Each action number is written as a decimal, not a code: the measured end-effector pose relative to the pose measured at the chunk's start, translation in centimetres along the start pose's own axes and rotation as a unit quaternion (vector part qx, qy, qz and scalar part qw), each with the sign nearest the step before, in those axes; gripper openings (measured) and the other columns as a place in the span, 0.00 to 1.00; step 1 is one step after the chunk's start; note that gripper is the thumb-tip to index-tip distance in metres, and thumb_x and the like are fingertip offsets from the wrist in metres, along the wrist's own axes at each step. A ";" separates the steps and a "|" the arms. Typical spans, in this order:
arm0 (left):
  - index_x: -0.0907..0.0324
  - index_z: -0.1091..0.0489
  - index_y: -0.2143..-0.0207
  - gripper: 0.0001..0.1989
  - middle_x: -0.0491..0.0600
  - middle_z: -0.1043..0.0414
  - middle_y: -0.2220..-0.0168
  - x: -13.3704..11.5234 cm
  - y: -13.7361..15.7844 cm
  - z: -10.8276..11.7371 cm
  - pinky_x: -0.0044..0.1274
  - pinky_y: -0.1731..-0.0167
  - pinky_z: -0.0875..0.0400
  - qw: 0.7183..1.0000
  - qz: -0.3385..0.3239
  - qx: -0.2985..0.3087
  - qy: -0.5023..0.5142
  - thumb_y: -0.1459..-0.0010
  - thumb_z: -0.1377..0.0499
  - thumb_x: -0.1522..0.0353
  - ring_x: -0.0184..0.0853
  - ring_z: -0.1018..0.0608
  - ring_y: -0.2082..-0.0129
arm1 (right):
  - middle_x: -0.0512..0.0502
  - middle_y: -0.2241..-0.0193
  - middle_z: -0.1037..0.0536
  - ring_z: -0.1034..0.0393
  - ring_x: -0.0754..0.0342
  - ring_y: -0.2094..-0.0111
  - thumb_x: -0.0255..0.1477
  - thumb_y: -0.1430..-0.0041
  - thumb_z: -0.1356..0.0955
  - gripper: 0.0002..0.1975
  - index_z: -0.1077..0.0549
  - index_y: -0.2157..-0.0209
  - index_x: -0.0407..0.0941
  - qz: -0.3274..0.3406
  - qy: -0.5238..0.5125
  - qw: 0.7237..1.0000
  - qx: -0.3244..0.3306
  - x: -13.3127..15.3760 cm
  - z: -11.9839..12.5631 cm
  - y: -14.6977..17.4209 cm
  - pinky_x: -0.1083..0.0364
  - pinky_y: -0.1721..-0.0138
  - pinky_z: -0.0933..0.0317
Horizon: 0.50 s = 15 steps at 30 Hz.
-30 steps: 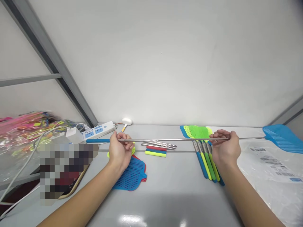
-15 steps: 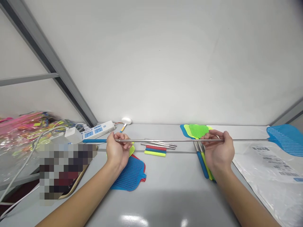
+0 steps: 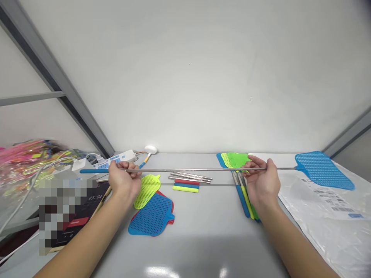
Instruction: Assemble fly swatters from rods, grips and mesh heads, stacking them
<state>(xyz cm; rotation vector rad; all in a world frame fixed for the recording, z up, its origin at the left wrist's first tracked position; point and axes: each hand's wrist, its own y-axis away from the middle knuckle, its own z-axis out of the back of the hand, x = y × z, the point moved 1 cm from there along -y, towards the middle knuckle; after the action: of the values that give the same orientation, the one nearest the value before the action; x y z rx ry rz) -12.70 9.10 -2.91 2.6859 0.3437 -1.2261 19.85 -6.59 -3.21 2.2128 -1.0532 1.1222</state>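
A long fly swatter spans the view level above the table, held across both hands. Its blue handle [image 3: 93, 171] points left, its thin steel rod [image 3: 185, 170] runs through the middle, and its blue perforated head [image 3: 324, 170] is at the right. My left hand [image 3: 125, 179] is closed around the rod just beside the handle. With thumb and fingers, my right hand [image 3: 262, 179] grips the rod nearer the head. Below the rod lie loose metal rods [image 3: 189, 177] and red, blue and yellow grip tubes [image 3: 186, 186].
Yellow [image 3: 147, 190] and blue [image 3: 152, 214] swatter heads lie left of centre. Several assembled swatters [image 3: 242, 195] lie by my right hand. A phone [image 3: 84, 208], power strip [image 3: 121, 156] and bagged colourful items [image 3: 26, 162] are left; a white plastic bag [image 3: 327, 216] is right.
The swatter has shifted left, its head coming nearer my right hand. My left hand has moved left with the handle end, uncovering more of the yellow head. The view has turned slightly.
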 end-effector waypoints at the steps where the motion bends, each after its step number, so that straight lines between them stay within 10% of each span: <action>1: 0.57 0.48 0.81 0.21 0.39 0.52 0.89 0.3 0.1 0.0 0.21 0.87 0.53 1.000 0.004 -0.001 -0.006 0.34 0.59 0.63 0.26 0.49 0.91 | 0.47 0.81 0.29 0.33 0.55 0.78 0.38 0.34 0.45 0.24 0.24 0.69 0.40 0.004 0.001 1.000 0.000 -0.1 0.0 0.0 0.57 0.78 0.44; 15: 0.58 0.48 0.82 0.25 0.41 0.51 0.89 0.7 1.2 -0.2 0.21 0.87 0.53 0.999 0.019 0.034 0.002 0.33 0.60 0.59 0.27 0.47 0.90 | 0.42 0.77 0.22 0.31 0.53 0.81 0.43 0.38 0.42 0.24 0.24 0.69 0.40 -0.007 0.037 0.998 0.057 -3.1 -0.8 2.6 0.53 0.76 0.41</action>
<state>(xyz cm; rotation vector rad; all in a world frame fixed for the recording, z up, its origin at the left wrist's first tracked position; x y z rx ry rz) -11.79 8.12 -3.21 2.7379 0.2540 -1.2448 16.22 -6.31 -5.16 2.2433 -0.9636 1.2751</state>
